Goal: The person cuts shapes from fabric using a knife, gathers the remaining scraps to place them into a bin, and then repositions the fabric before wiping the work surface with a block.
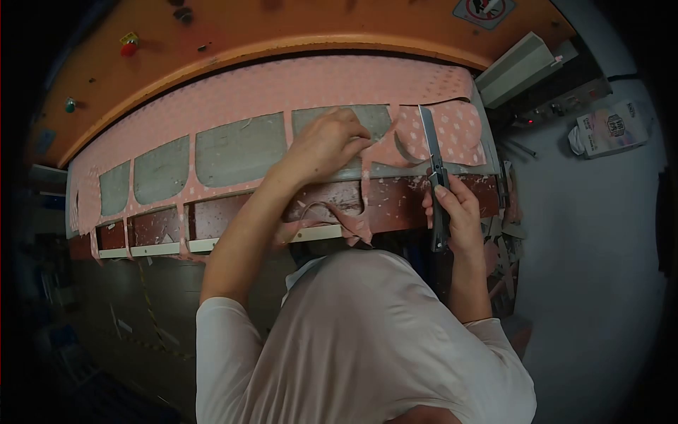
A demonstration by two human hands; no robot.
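My right hand (458,205) is wrapped round the black handle of a box cutter (438,173), its long blade extended and pointing up across the pink sheet. My left hand (330,141) reaches over the work surface, fingers closed on a narrow strip of the pink patterned sheet (311,81). Large rounded openings in the sheet leave thin strips between them. Through these the grey bed (240,152) shows. A loose flap of the sheet (445,131), printed with white flowers, lies beside the blade. My left fingertips are partly hidden.
Behind the bed runs an orange machine panel (282,28) with a red button (128,49) and a green knob (70,105). Pink scraps hang over the pale front rail (162,249). At right are a metal bracket (519,71) and a white box (613,131).
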